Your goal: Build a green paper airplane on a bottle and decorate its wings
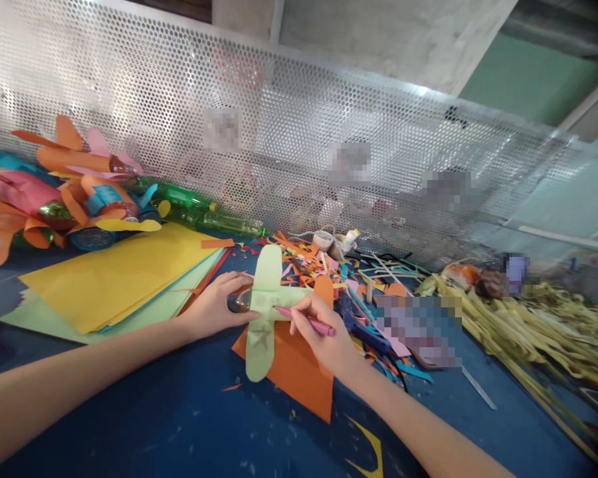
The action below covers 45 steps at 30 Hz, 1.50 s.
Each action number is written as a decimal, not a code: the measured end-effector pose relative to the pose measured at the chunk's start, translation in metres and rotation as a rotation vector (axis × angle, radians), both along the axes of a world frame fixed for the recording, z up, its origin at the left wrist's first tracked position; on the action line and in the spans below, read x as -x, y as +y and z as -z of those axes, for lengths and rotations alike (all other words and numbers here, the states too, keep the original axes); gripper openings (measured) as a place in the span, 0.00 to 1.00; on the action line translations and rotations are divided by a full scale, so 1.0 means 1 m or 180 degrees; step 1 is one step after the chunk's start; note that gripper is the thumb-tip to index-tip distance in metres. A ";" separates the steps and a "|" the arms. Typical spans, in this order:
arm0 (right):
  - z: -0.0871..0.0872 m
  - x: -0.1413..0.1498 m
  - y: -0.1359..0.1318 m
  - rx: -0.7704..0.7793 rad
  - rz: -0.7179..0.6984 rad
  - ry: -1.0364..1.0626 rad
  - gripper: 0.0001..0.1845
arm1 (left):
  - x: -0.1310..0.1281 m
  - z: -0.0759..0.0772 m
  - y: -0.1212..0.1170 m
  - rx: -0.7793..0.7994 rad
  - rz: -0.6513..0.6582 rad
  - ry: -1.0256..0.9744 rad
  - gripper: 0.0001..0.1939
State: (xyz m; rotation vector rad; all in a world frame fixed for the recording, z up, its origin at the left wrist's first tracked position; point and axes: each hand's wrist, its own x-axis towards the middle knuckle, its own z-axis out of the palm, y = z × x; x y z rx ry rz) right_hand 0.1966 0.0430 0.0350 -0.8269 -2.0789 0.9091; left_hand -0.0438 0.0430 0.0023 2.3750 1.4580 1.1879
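A model plane made from a plastic bottle and pale green paper (264,352) lies over orange paper (299,382), with a grey star drawn on its near wing. Its dark bottle end (238,302) is gripped by my left hand (218,302), fingers curved around it. My right hand (323,325) pinches a pink pen (323,328), whose tip meets the green paper near the middle of the plane. An orange paper piece (323,289) shows at the tail, partly behind my right hand.
Stacked yellow and green paper (119,279) lies left, below several finished paper planes (94,192) and green bottles (219,219). Paper scraps, a blue glue gun (363,328) and a blurred flat item (418,332) are at right, beside dry leaf strips (518,332). Perforated metal (289,133) stands behind.
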 end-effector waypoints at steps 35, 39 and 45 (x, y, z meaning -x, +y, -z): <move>0.002 0.001 0.001 0.0060 -0.0164 0.0066 0.05 | 0.000 0.003 0.001 -0.0028 -0.0013 -0.0060 0.26; 0.001 0.001 0.001 0.0052 -0.0169 0.0055 0.05 | 0.000 0.002 0.001 -0.0013 0.0016 -0.0063 0.25; -0.004 0.000 -0.001 -0.0034 0.0053 -0.0034 0.09 | -0.001 0.001 0.000 0.0046 -0.0023 -0.0059 0.26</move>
